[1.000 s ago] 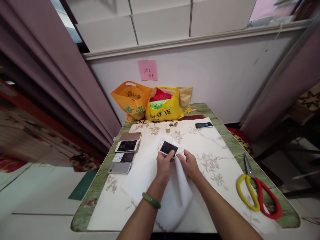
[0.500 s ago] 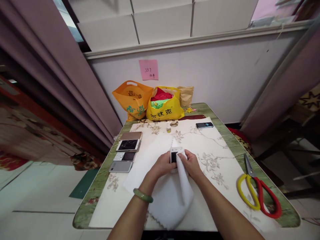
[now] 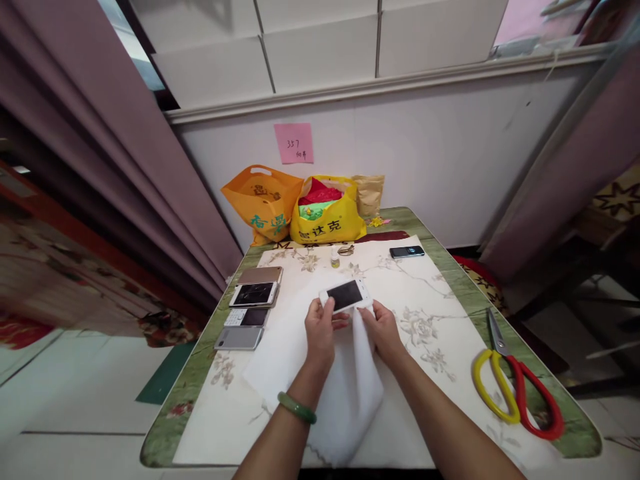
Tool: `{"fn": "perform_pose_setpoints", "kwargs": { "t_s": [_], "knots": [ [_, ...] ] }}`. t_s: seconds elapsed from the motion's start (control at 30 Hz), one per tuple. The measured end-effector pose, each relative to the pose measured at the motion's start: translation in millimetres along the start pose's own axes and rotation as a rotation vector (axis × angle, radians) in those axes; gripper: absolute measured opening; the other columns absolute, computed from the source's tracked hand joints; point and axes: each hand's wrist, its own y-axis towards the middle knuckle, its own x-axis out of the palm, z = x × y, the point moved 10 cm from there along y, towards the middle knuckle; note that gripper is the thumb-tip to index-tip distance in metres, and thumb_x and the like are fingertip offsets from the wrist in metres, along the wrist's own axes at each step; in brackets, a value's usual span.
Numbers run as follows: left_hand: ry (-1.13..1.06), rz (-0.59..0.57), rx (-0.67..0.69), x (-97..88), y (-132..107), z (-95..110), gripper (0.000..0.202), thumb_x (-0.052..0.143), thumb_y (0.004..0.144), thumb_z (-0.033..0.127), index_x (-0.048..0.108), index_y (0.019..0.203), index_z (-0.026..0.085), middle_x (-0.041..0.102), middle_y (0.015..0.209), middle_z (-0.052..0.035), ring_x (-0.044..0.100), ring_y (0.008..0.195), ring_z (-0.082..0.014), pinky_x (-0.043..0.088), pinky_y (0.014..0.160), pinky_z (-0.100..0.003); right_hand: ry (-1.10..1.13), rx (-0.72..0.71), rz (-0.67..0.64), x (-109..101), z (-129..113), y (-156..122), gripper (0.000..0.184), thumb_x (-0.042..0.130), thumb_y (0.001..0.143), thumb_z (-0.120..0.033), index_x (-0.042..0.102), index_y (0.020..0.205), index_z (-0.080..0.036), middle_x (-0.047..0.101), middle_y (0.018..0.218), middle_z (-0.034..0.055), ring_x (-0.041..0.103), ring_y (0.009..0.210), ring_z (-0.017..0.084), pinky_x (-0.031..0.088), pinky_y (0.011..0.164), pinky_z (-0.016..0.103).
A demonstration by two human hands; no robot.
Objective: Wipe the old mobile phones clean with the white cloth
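Observation:
My left hand [image 3: 319,328] holds a white phone [image 3: 346,295] with a dark screen by its left end, just above the table, screen up. My right hand [image 3: 381,328] pinches a fold of the white cloth [image 3: 345,393] against the phone's right underside. The cloth hangs from both hands and spreads over the flowered paper sheet [image 3: 425,313] towards the table's near edge. A green bangle [image 3: 297,407] is on my left wrist.
Several phones [image 3: 249,305] lie stacked at the left of the green table [image 3: 575,427]. Yellow-and-red scissors [image 3: 515,390] lie at the right. A dark phone [image 3: 407,251] and a small bottle [image 3: 335,257] sit far back, before an orange bag [image 3: 264,200] and a yellow bag [image 3: 327,212].
The phone was turned from slanted to upright between my hands, then back to lying crosswise. Now it is raised a little, with the cloth still pressed to it.

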Motion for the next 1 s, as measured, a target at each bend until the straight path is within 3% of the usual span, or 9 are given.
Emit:
{"fn": "perform_pose_setpoints", "kwargs": {
  "t_s": [0.13,0.27,0.37,0.53,0.67,0.73,0.83,1.0],
  "knots": [
    [-0.011,-0.036,0.073,9.7,6,9,0.036,0.066,0.077,0.046,0.047,0.093,0.021,0.058,0.076,0.0040,0.064,0.057,-0.0117,0.055,0.057,-0.027,-0.056,-0.030,0.024,-1,-6,-2,0.031,0.063,0.080,-0.049,0.065,0.091,-0.020,0.067,0.074,-0.0014,0.055,0.065,0.016,0.045,0.060,0.025],
    [-0.054,0.027,0.097,-0.5,8,9,0.031,0.062,0.080,0.044,0.045,0.091,0.021,0.057,0.077,0.0048,0.060,0.055,-0.0086,0.051,0.053,-0.023,0.102,0.042,0.194,-19,5,1,0.035,0.055,0.085,-0.055,0.060,0.087,-0.021,0.063,0.070,-0.0015,0.054,0.061,0.016,0.045,0.057,0.026],
    [-0.005,-0.002,0.080,-4.2,10,11,0.029,0.060,0.081,0.046,0.045,0.084,0.021,0.054,0.068,0.0062,0.054,0.050,-0.0077,0.044,0.047,-0.020,0.132,0.058,0.278,-28,10,3,0.041,0.046,0.087,-0.060,0.060,0.092,-0.022,0.065,0.074,0.0003,0.056,0.063,0.018,0.047,0.058,0.027],
    [0.298,-0.247,0.013,12.1,10,10,0.029,0.056,0.082,0.050,0.050,0.080,0.021,0.046,0.048,0.0080,0.045,0.039,-0.0102,0.035,0.039,-0.021,0.024,0.031,0.114,-12,4,5,0.041,0.051,0.085,-0.061,0.058,0.079,-0.021,0.060,0.064,-0.0015,0.051,0.058,0.016,0.043,0.054,0.027],
    [0.469,-0.397,-0.009,25.3,8,10,0.032,0.061,0.077,0.052,0.051,0.077,0.021,0.048,0.049,0.0072,0.046,0.037,-0.0113,0.035,0.036,-0.023,0.024,0.051,0.058,-5,2,4,0.037,0.060,0.081,-0.057,0.058,0.077,-0.021,0.057,0.060,-0.0038,0.047,0.053,0.014,0.040,0.051,0.025],
    [0.498,-0.352,-0.012,23.3,10,10,0.033,0.064,0.075,0.051,0.050,0.074,0.021,0.048,0.051,0.0074,0.044,0.037,-0.0098,0.034,0.035,-0.022,0.026,0.045,0.043,-3,0,4,0.037,0.059,0.081,-0.057,0.060,0.080,-0.020,0.059,0.062,-0.0031,0.048,0.055,0.014,0.041,0.052,0.025],
    [0.433,-0.189,0.046,15.5,12,13,0.031,0.062,0.077,0.048,0.049,0.072,0.020,0.047,0.058,0.0072,0.043,0.044,-0.0078,0.037,0.038,-0.020,0.009,0.017,0.069,-2,-2,4,0.036,0.058,0.083,-0.056,0.059,0.083,-0.020,0.060,0.066,-0.0023,0.050,0.060,0.015,0.043,0.057,0.026],
    [0.344,-0.030,0.114,13.0,8,10,0.031,0.060,0.079,0.048,0.048,0.073,0.020,0.049,0.064,0.0061,0.045,0.053,-0.0081,0.040,0.044,-0.018,-0.056,0.002,0.112,-6,1,3,0.039,0.052,0.086,-0.058,0.053,0.075,-0.021,0.054,0.062,-0.0031,0.045,0.057,0.014,0.040,0.053,0.025]
  ]
}}
